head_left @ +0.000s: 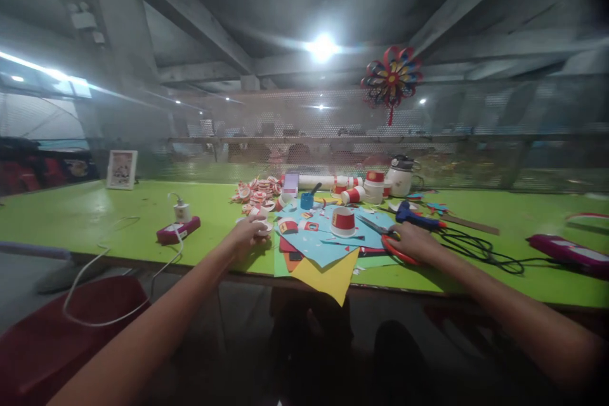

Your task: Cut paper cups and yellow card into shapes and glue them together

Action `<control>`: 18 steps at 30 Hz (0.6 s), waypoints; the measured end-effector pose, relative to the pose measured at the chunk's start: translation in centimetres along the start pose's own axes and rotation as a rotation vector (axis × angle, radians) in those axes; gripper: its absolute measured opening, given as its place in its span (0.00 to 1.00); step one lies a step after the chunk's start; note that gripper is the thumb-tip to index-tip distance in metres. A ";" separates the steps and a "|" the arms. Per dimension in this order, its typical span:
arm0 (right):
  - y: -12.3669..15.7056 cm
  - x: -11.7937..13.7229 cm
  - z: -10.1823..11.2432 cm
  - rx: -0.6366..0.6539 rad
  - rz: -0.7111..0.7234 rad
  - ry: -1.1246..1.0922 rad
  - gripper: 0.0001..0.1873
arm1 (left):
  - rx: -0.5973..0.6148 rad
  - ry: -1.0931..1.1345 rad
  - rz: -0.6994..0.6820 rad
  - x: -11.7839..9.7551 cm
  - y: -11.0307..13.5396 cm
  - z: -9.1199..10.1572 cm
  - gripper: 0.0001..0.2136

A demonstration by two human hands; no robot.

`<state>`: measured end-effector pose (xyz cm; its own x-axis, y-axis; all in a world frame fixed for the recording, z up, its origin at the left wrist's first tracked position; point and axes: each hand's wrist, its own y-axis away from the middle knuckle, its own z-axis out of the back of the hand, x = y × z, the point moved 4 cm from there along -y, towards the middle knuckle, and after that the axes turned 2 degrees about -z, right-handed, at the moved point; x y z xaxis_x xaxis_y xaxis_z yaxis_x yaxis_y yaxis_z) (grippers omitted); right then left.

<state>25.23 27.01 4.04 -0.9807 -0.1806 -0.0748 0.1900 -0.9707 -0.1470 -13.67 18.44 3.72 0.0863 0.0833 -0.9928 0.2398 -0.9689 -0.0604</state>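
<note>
My left hand [247,235] reaches to the green table [95,216] and closes round a small white paper cup piece [262,223] beside a heap of cut red-and-white cup pieces [254,193]. My right hand [413,241] rests on red-handled scissors [387,238], fingers curled over the handles. Between the hands lies a stack of coloured paper sheets [328,254], light blue on top, yellow hanging over the table edge. An upturned red-and-white paper cup [343,222] stands on the blue sheet.
A blue glue gun [419,217] with a black cable [476,247] lies right of the paper. More cups [373,185], a white jar [400,177] and a blue pot [307,200] stand behind. A power strip with charger [179,227] is at left. A paper pinwheel [391,79] hangs above.
</note>
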 end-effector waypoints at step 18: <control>-1.1 -0.8 -1.5 -0.167 -0.200 -0.135 0.16 | -0.185 -0.968 -0.265 0.4 -2.2 -0.9 0.14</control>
<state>25.87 28.43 2.79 -0.9946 -0.0190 0.1024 -0.0135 -0.9516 -0.3072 -13.32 20.84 3.52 -0.7905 -0.0135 -0.6123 0.2901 -0.8887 -0.3550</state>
